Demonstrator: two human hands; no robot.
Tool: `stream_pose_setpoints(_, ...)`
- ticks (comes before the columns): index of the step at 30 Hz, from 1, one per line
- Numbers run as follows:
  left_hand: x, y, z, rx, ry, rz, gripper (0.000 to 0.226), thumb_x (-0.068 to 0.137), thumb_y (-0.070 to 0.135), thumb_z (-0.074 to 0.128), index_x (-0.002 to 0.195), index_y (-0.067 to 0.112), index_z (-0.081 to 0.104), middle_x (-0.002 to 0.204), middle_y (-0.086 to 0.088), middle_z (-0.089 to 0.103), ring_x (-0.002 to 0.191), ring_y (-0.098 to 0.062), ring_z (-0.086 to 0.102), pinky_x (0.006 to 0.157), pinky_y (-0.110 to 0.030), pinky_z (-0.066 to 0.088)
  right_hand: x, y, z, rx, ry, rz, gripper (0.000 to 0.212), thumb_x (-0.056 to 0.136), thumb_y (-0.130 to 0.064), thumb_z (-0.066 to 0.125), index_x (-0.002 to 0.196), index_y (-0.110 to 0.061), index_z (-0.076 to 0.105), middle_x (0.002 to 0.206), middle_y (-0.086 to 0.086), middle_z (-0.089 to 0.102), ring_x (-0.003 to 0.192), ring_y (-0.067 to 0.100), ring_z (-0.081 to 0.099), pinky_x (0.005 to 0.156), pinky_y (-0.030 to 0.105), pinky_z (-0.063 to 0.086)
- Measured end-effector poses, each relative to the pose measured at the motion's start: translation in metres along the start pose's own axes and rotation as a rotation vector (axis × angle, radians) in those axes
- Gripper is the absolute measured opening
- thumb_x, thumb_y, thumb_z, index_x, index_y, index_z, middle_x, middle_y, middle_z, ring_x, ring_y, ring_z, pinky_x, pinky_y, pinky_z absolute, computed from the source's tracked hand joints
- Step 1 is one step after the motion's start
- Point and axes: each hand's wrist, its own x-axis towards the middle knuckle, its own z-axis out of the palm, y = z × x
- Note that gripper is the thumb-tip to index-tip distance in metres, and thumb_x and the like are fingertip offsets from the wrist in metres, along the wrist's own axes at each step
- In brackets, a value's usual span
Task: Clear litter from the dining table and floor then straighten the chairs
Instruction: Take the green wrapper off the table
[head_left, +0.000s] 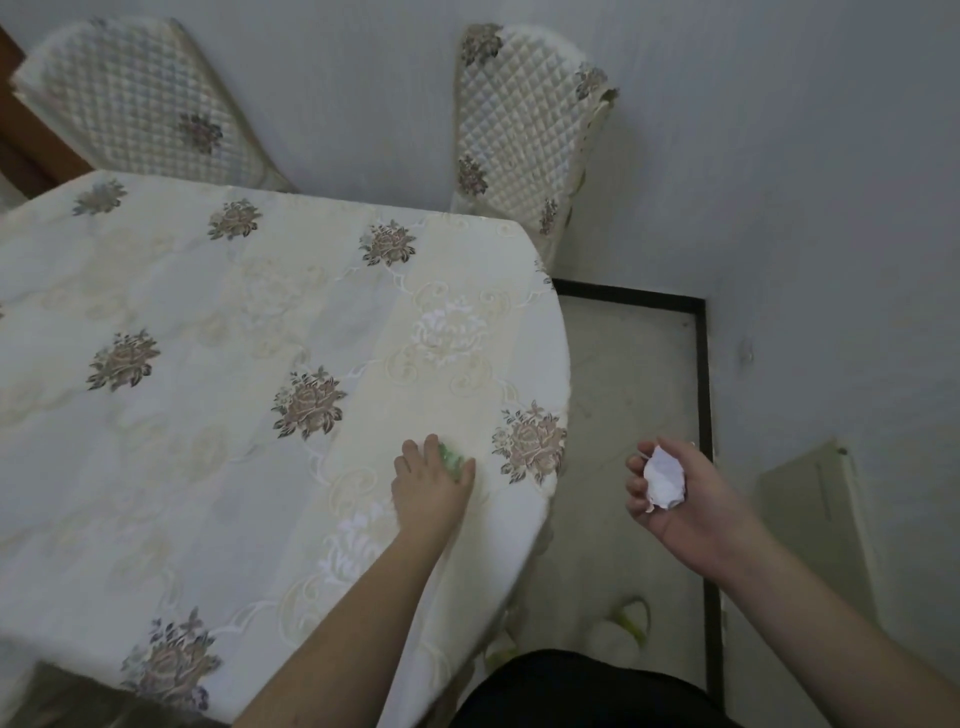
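Nearest to the camera, the two forearms reach forward from the dark clothing at the bottom edge. The right hand hangs over the floor, off the edge of the surface, palm turned up. Its grip is already full: the fingers curl loosely round a crumpled white paper ball, so this hand is not free for a second piece unless it can squeeze both together.

The left hand lies on the flowered cloth, a little further in, near the rounded right corner of the surface. Under its fingertips there is a small green piece of litter (a wrapper or a bit of plastic, I think; most of it is hidden by the fingers). The index finger and the thumb stand on either side of it and seem to close on it, so I judge the grip to be pinching it, although the contact itself is covered.

The relation that matters is this: the green piece lies directly at the tips of the left hand, away from the body, and well apart from the right hand. Its long axis cannot be told. The left hand is clearly the nearer one and should lift it.

Further away, two chairs with quilted covers stand at the wall: one behind the surface, the other at the far right corner, turned at an angle. They are probably not yet straightened.
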Motion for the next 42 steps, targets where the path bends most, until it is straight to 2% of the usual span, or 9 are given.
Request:
stream_pose_setpoints(5,0.007,0.006,0.003,0.066,0.039,-0.012,0.041,0.078,0.035,0.053,0.109,0.007,0.049,0.094,-0.013,0.047,0.077,-0.034,0.051,0.053,-0.035,0.042,0.019,-0.031,-0.014,-0.012,-0.044,0.04,0.033,0.062,-0.03,0.073,0.085,-0.014,0.055,0.073,0.002,0.053,0.053,0.012,0.046,0.044,0.022,0.038)
stream_pose_setpoints(9,0.013,0.028,0.0,-0.046,-0.043,-0.148,0.036,0.085,0.028,0.049,0.116,0.012,0.042,0.106,-0.011,0.047,0.081,-0.034,0.057,0.063,-0.038,0.045,0.031,-0.065,-0.031,-0.009,-0.077,0.055,0.035,0.064,-0.029,0.073,0.089,-0.014,0.054,0.075,0.002,0.052,0.054,0.013,0.046,0.045,0.023,0.038)
stream_pose_setpoints(12,0.018,0.069,-0.01,-0.272,-0.07,-0.251,0.045,0.087,0.027,0.051,0.13,0.016,0.041,0.118,-0.008,0.053,0.082,-0.027,0.058,0.065,-0.033,0.041,0.039,-0.094,-0.045,0.006,-0.114,0.05,0.057,0.044,-0.031,0.088,0.088,-0.014,0.056,0.075,0.002,0.054,0.055,0.014,0.046,0.046,0.025,0.039)
stream_pose_setpoints(16,0.021,0.14,-0.032,-0.633,-0.14,-0.298,0.028,0.089,0.025,0.051,0.117,0.023,0.054,0.077,-0.006,0.063,0.055,-0.016,0.052,0.051,-0.026,0.038,0.047,-0.128,-0.064,0.033,-0.119,0.051,0.034,0.059,-0.031,0.076,0.082,-0.015,0.057,0.074,0.001,0.053,0.054,0.012,0.046,0.044,0.023,0.039)
stream_pose_setpoints(23,0.034,0.233,-0.042,-1.247,-0.368,-0.482,0.013,0.077,0.019,0.054,0.077,0.007,0.058,0.072,-0.008,0.054,0.053,-0.017,0.04,0.039,-0.024,0.021,0.063,-0.168,-0.093,0.119,-0.087,0.012,0.024,0.067,-0.028,0.067,0.083,-0.015,0.056,0.074,0.001,0.052,0.057,0.011,0.044,0.046,0.021,0.036)
stream_pose_setpoints(26,0.042,0.256,-0.039,-1.477,-0.487,-0.418,0.023,0.079,0.015,0.054,0.058,0.01,0.06,0.073,-0.012,0.053,0.053,-0.018,0.037,0.035,-0.022,0.017,0.069,-0.181,-0.097,0.146,-0.091,0.009,0.024,0.064,-0.028,0.068,0.082,-0.015,0.056,0.072,0.001,0.052,0.057,0.011,0.043,0.047,0.021,0.036)
stream_pose_setpoints(32,0.077,0.291,-0.029,-1.878,-0.709,-0.382,0.013,0.08,0.014,0.053,0.068,0.012,0.05,0.065,-0.003,0.042,0.042,-0.011,0.031,0.031,-0.018,0.018,0.098,-0.202,-0.106,0.206,-0.063,0.014,0.028,0.063,-0.028,0.072,0.082,-0.015,0.057,0.07,0.0,0.051,0.056,0.011,0.043,0.046,0.022,0.036)
stream_pose_setpoints(39,0.15,0.321,-0.015,-1.915,-0.758,-0.427,0.01,0.086,0.015,0.052,0.076,0.012,0.051,0.069,-0.004,0.045,0.044,-0.01,0.032,0.033,-0.018,0.024,0.152,-0.24,-0.098,0.179,-0.024,-0.023,0.058,0.038,-0.03,0.089,0.083,-0.014,0.057,0.067,0.0,0.05,0.052,0.012,0.044,0.043,0.023,0.035)
stream_pose_setpoints(42,0.19,0.33,-0.016,-1.927,-0.725,-0.415,0.012,0.084,0.013,0.051,0.072,0.011,0.048,0.07,-0.005,0.045,0.047,-0.012,0.035,0.037,-0.019,0.028,0.178,-0.263,-0.089,0.155,0.014,-0.038,0.032,0.061,-0.029,0.073,0.083,-0.014,0.055,0.067,0.0,0.049,0.053,0.012,0.042,0.043,0.022,0.034)
